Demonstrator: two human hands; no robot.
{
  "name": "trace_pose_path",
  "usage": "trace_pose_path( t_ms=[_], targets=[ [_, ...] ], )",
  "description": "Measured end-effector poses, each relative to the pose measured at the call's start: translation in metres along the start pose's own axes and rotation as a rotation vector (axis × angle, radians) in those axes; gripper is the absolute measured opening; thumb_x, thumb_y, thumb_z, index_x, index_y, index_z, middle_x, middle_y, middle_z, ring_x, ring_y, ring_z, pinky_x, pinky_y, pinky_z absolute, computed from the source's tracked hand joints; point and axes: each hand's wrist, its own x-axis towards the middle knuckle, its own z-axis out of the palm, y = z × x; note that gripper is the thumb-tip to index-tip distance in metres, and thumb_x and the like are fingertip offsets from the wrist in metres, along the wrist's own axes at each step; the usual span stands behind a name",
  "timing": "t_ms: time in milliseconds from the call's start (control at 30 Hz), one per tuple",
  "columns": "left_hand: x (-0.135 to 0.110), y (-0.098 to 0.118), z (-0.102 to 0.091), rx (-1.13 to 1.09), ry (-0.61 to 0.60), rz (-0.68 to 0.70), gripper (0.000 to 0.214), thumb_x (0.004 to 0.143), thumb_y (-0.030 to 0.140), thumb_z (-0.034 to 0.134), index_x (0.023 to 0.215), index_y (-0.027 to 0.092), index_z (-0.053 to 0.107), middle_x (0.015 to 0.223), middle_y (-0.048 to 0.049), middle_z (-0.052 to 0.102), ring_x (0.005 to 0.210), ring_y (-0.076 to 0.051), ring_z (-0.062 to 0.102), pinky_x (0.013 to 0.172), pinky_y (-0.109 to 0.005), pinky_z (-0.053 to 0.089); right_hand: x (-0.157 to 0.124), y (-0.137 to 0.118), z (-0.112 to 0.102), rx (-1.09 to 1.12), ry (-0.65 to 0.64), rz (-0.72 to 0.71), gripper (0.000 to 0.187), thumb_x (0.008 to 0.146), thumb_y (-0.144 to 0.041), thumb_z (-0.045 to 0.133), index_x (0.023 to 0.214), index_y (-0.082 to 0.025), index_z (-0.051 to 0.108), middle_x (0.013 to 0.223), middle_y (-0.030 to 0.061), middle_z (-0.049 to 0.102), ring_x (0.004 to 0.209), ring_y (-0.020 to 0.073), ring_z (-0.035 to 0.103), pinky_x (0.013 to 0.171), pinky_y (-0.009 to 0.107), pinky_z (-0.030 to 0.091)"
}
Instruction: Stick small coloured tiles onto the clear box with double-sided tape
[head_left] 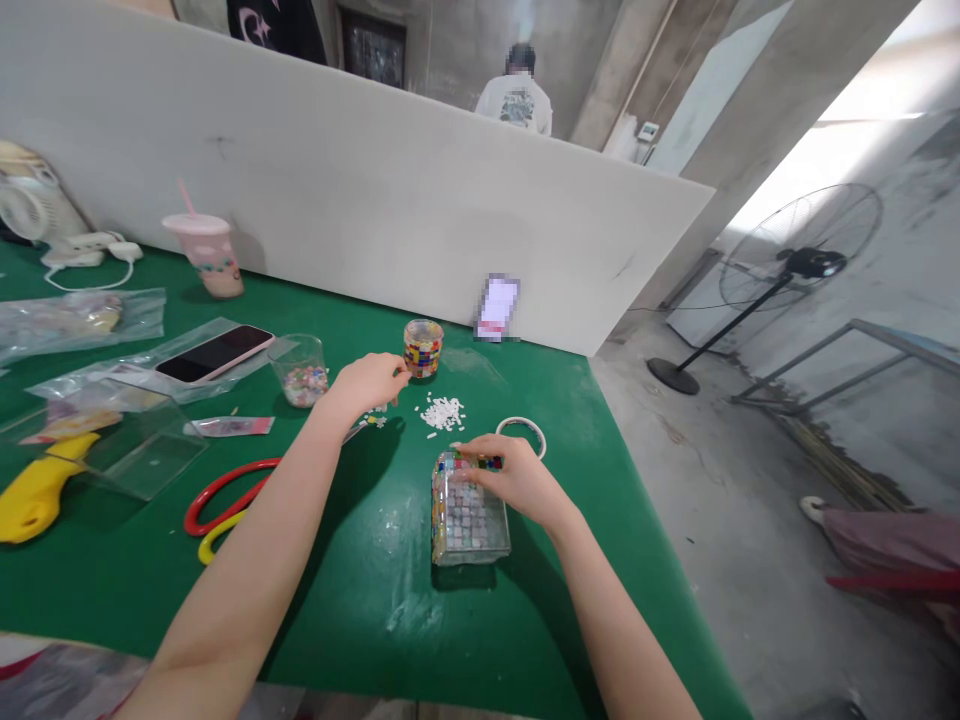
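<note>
A clear square container covered with small coloured mosaic tiles lies on the green table. My right hand rests on its top edge, fingers curled and pressing the tiles there. My left hand reaches farther back, fingers pinched together beside a small round cup clad in coloured tiles; what they pinch is too small to make out. A heap of white tile pieces lies between the hands. A white ring sits just behind my right hand.
A clear cup of mixed tiles, a phone on plastic bags, red and yellow scissors, a yellow tool, a clear box and a pink drink cup lie left. A white board backs the table. A person stands beyond; a floor fan stands right.
</note>
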Motion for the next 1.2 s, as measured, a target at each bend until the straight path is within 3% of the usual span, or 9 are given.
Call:
trace_pose_path(
  t_ms=[167, 500, 667, 767, 867, 933, 1033, 1100, 1200],
  targets=[
    [0.000, 0.001, 0.000, 0.002, 0.000, 0.003, 0.039, 0.097, 0.049, 0.046, 0.098, 0.015, 0.065, 0.078, -0.0020, 0.069, 0.070, -0.016, 0.065, 0.075, -0.036, 0.052, 0.000, -0.001, -0.001, -0.005, 0.000, 0.015, 0.029, 0.077, -0.034, 0.074, 0.103, -0.022, 0.076, 0.108, 0.0087, 0.075, 0.098, 0.0262, 0.069, 0.088, 0.041, 0.053],
    [-0.001, 0.002, 0.000, -0.006, 0.011, 0.018, 0.039, 0.097, 0.049, 0.045, 0.098, 0.015, 0.065, 0.078, -0.0021, 0.069, 0.070, -0.017, 0.065, 0.074, -0.035, 0.052, -0.008, -0.003, 0.017, 0.078, 0.126, 0.009, 0.030, 0.078, -0.024, 0.072, 0.108, -0.019, 0.073, 0.108, 0.0100, 0.072, 0.104, 0.0232, 0.065, 0.096, 0.040, 0.048],
    [-0.002, 0.003, 0.000, -0.016, 0.013, 0.025, 0.037, 0.097, 0.046, 0.046, 0.098, 0.015, 0.065, 0.076, -0.0017, 0.068, 0.065, -0.015, 0.063, 0.070, -0.033, 0.051, -0.010, -0.003, 0.020, 0.178, 0.173, 0.036, 0.033, 0.071, -0.027, 0.077, 0.103, -0.019, 0.075, 0.106, 0.0107, 0.072, 0.103, 0.0254, 0.064, 0.099, 0.043, 0.045],
    [-0.004, 0.003, -0.001, -0.033, 0.033, 0.033, 0.031, 0.096, 0.040, 0.046, 0.094, 0.016, 0.065, 0.074, -0.0026, 0.069, 0.064, -0.017, 0.063, 0.066, -0.031, 0.049, -0.008, 0.004, 0.019, 0.280, 0.205, 0.042, 0.034, 0.074, -0.038, 0.075, 0.105, -0.024, 0.074, 0.114, 0.0087, 0.071, 0.110, 0.0256, 0.063, 0.101, 0.042, 0.044],
    [-0.004, 0.005, -0.001, -0.069, 0.075, 0.084, 0.035, 0.095, 0.042, 0.040, 0.090, 0.018, 0.065, 0.079, -0.0056, 0.072, 0.072, -0.022, 0.067, 0.065, -0.030, 0.047, -0.003, 0.016, 0.019, 0.403, 0.296, 0.062, 0.043, 0.084, -0.057, 0.057, 0.108, -0.024, 0.072, 0.116, 0.0086, 0.071, 0.113, 0.0244, 0.062, 0.100, 0.040, 0.045],
    [-0.004, 0.007, 0.002, -0.095, 0.117, 0.134, 0.044, 0.095, 0.047, 0.035, 0.090, 0.017, 0.066, 0.088, -0.0094, 0.073, 0.083, -0.026, 0.068, 0.070, -0.031, 0.047, 0.001, 0.026, 0.024, 0.478, 0.366, 0.094, 0.054, 0.085, -0.067, 0.049, 0.104, -0.022, 0.073, 0.105, 0.0093, 0.075, 0.103, 0.0244, 0.067, 0.093, 0.038, 0.049],
    [-0.010, 0.012, 0.017, -0.121, 0.144, 0.235, 0.047, 0.094, 0.050, 0.037, 0.104, 0.015, 0.067, 0.112, -0.0150, 0.069, 0.108, -0.032, 0.061, 0.089, -0.038, 0.046, 0.006, 0.036, 0.038, 0.592, 0.432, 0.150, 0.064, 0.083, -0.073, 0.043, 0.084, -0.018, 0.076, 0.073, 0.0082, 0.075, 0.068, 0.0226, 0.070, 0.066, 0.035, 0.053],
    [-0.020, 0.015, 0.034, -0.144, 0.093, 0.333, 0.047, 0.092, 0.049, 0.043, 0.118, 0.016, 0.064, 0.126, -0.0149, 0.063, 0.120, -0.032, 0.055, 0.101, -0.040, 0.040, 0.007, 0.039, 0.047, 0.666, 0.496, 0.167, 0.066, 0.082, -0.074, 0.043, 0.066, -0.017, 0.072, 0.057, 0.0055, 0.068, 0.050, 0.0185, 0.062, 0.052, 0.031, 0.048],
    [-0.044, 0.016, 0.062, -0.202, -0.042, 0.478, 0.051, 0.093, 0.050, 0.045, 0.131, 0.019, 0.058, 0.137, -0.0108, 0.057, 0.127, -0.026, 0.052, 0.107, -0.036, 0.038, 0.004, 0.037, 0.051, 0.745, 0.623, 0.143, 0.063, 0.081, -0.072, 0.047, 0.051, -0.019, 0.061, 0.047, 0.0009, 0.059, 0.043, 0.0132, 0.052, 0.049, 0.028, 0.042]
  ],
)
